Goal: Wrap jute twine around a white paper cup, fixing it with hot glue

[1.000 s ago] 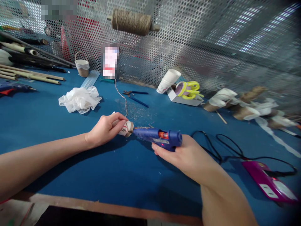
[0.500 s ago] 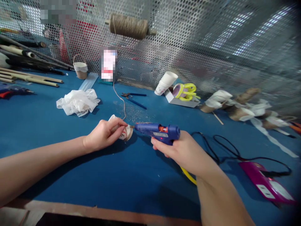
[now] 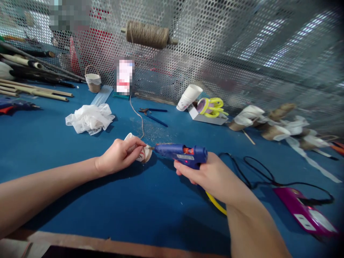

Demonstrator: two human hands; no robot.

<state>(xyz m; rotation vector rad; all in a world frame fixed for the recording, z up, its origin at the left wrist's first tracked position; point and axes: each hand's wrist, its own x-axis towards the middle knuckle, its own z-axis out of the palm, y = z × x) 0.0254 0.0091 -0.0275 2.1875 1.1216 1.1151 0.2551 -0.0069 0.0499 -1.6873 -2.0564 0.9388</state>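
Observation:
My left hand [image 3: 118, 156] is closed on a small paper cup [image 3: 143, 154] lying on its side on the blue table [image 3: 80, 186]. A thin twine strand [image 3: 139, 118] runs from the cup towards the back wall. In my right hand [image 3: 208, 173] I grip a blue hot glue gun [image 3: 182, 154], its nozzle touching the cup's brown base. A yellow piece [image 3: 216, 203] shows beneath my right wrist.
A crumpled white plastic bag [image 3: 90, 118] lies at left. Blue-handled pliers [image 3: 154, 114], stacked white cups [image 3: 189, 97], a box with yellow rings [image 3: 211, 109], twine-wrapped cups [image 3: 271, 123] and a magenta device [image 3: 305, 211] with a black cable surround us. A twine spool [image 3: 146, 34] hangs on the mesh wall.
The glue gun's nozzle stays at the cup's base while my left hand turns the cup slightly. The view has shifted a little.

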